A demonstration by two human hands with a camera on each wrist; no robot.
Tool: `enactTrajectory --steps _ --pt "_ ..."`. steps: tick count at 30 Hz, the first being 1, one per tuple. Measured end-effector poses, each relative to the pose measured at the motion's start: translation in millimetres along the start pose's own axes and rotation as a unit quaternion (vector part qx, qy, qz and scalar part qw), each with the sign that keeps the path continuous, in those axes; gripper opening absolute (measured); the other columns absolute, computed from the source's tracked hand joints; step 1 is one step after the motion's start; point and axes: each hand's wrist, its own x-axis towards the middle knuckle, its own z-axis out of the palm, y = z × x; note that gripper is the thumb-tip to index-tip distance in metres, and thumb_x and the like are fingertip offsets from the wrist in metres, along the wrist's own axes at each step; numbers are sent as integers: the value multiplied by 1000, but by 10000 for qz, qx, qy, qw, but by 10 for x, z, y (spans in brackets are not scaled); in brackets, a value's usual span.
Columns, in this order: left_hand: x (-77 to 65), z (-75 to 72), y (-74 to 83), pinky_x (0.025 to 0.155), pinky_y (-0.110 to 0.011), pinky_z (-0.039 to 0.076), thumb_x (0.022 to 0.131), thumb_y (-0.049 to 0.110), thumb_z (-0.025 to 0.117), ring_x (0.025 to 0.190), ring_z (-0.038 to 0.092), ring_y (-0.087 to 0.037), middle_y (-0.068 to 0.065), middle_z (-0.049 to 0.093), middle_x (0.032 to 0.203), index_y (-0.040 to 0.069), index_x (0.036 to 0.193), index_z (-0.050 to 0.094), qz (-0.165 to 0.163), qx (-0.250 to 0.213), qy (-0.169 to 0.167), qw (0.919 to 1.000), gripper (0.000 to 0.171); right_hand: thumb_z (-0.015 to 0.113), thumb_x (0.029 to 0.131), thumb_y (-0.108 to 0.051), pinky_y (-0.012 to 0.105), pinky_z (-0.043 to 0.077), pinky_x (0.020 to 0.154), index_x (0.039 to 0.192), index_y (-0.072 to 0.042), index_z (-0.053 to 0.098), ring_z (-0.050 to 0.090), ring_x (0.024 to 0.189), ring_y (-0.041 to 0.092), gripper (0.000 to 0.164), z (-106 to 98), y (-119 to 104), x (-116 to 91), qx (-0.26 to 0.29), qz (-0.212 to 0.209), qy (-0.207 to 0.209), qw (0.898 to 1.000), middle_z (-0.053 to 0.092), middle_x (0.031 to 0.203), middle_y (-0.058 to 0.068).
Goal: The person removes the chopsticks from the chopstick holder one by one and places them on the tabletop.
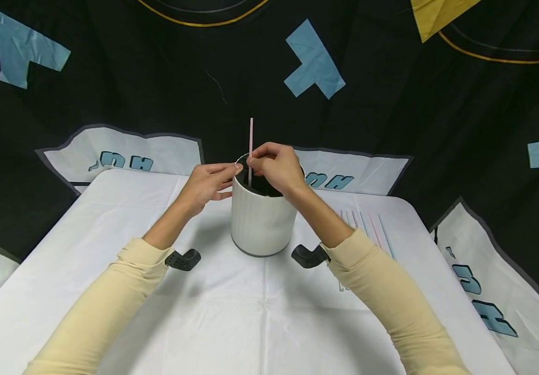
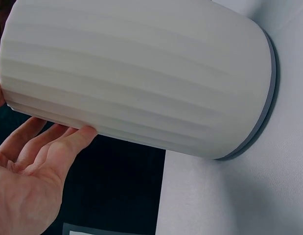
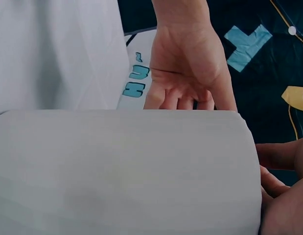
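A ribbed white pot (image 1: 262,224) with a dark inside stands upright on the table. My left hand (image 1: 206,185) holds its left rim, the thumb at the edge and the other fingers along the outer wall; in the left wrist view, fingertips touch the pot's side. Above the opening, my right hand (image 1: 279,167) pinches a thin pink straw (image 1: 251,135) between thumb and forefinger. The straw stands nearly upright, its lower end down inside the pot, where its tip is hidden. In the right wrist view, the pot wall (image 3: 122,166) covers much of both hands.
Several thin pink and blue straws (image 1: 375,229) lie on the white tablecloth (image 1: 222,323) to the right, partly behind my right forearm. A black cloth (image 1: 250,62) with blue and yellow shapes hangs behind the table. Black wrist mounts (image 1: 182,260) sit at both cuffs.
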Motion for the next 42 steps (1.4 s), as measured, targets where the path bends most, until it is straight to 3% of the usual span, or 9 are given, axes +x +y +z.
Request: enactTrajectory --steps 6,17,29,36,42 --pt "-2 9 2 93 -43 60 96 36 70 130 61 -30 -12 60 144 5 139 61 4 6 27 10000 54 67 98 -11 30 63 82 107 -2 70 73 85 23 13 -161 -42 -31 529 107 207 9983 71 105 14" --pt "12 5 -24 94 -42 59 96 35 71 130 61 -29 -11 60 144 5 139 61 10 -3 28 10000 54 65 99 -11 36 63 86 107 -4 68 76 83 20 11 -592 -177 -87 1247 201 704 9895 69 104 12" --pt "-4 8 -14 96 -42 58 96 37 71 131 60 -29 -10 59 146 6 139 61 -40 43 16 10000 54 68 97 -11 30 62 82 104 -4 69 76 83 20 10 -1125 -377 -224 2048 -485 1477 9664 72 96 8" --pt "-5 18 -15 96 -42 58 96 37 71 131 59 -29 -10 59 146 6 139 62 -29 46 17 10000 54 66 98 -11 28 63 75 104 -4 68 75 77 18 9 -1422 -321 -337 2130 -525 1664 9613 72 92 7" --pt "14 9 -6 95 -44 59 95 37 71 131 59 -31 -11 59 146 5 139 61 -50 28 13 10000 55 68 98 -16 26 63 74 111 -3 68 75 79 15 19 -1482 -79 -385 1583 -122 1577 9746 73 93 2"
